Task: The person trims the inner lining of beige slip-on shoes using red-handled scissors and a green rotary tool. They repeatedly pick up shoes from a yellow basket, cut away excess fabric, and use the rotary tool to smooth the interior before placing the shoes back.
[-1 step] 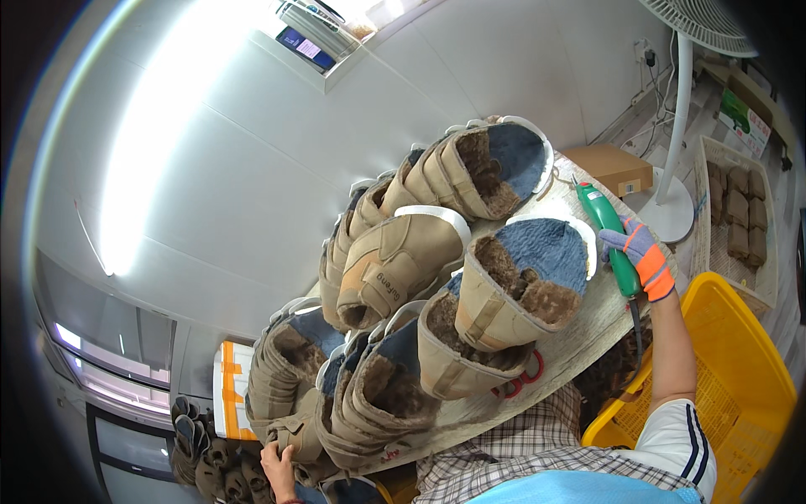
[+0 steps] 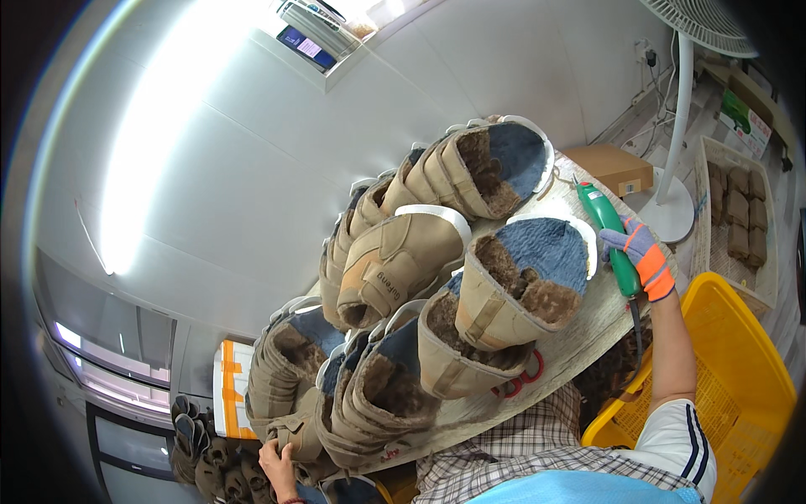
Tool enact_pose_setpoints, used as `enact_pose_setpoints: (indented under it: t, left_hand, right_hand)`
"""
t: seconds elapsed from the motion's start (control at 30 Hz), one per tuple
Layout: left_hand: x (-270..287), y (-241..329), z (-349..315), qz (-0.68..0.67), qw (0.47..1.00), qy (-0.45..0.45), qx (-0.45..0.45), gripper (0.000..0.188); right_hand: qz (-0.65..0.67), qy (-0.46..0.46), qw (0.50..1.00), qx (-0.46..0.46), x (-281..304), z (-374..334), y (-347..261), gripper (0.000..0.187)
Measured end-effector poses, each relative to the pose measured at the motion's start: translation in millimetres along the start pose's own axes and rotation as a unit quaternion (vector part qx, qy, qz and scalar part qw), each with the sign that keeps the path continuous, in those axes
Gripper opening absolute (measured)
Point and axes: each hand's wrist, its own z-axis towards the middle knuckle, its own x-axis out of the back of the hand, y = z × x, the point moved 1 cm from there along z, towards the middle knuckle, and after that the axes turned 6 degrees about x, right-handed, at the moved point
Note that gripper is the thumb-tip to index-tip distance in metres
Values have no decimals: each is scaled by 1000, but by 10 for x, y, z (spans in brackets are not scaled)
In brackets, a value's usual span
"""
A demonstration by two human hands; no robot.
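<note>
My right hand (image 2: 640, 254), in a purple and orange glove, is wrapped around a green corded hand tool (image 2: 606, 225) with a thin metal tip pointing away from me. It is at the right end of the table (image 2: 579, 340). At the lower left, my bare left hand (image 2: 275, 467) has its fingers closed on the near end of a tan shoe upper (image 2: 295, 435); part of the grip is hidden. Several fleece-lined shoe uppers (image 2: 395, 378) stand nested in rows between my hands. Another upper (image 2: 527, 281), with a blue sole lining and white edge, is nearest the tool.
A yellow plastic basket (image 2: 705, 370) stands right of my body. Beyond are a fan (image 2: 682, 126), a cardboard box (image 2: 611, 168) and a pale crate (image 2: 774, 210) of brown bundles. Red-handled scissors (image 2: 531, 370) lie at the table's near edge. More uppers (image 2: 218, 470) are piled lower left.
</note>
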Motion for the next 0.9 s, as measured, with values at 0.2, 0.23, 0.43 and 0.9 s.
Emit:
enact_pose_setpoints:
  t: [0.2, 0.23, 0.43, 0.9]
  left_hand:
    - [184, 1175, -336, -84, 979, 165, -85, 9]
    - [198, 1529, -462, -172, 970, 136, -105, 7]
    - [-183, 2770, -1050, -655, 638, -397, -81, 50]
    - [-373, 3488, -1147, -410, 736, -212, -495, 54]
  right_hand:
    - [-2, -6, 1000, 14, -7, 33, 72, 42]
    - [-6, -8, 1000, 12, -19, 35, 61, 42]
    - [11, 5, 1000, 17, 6, 13, 38, 41]
    - [13, -3, 1000, 25, -2, 15, 44, 38]
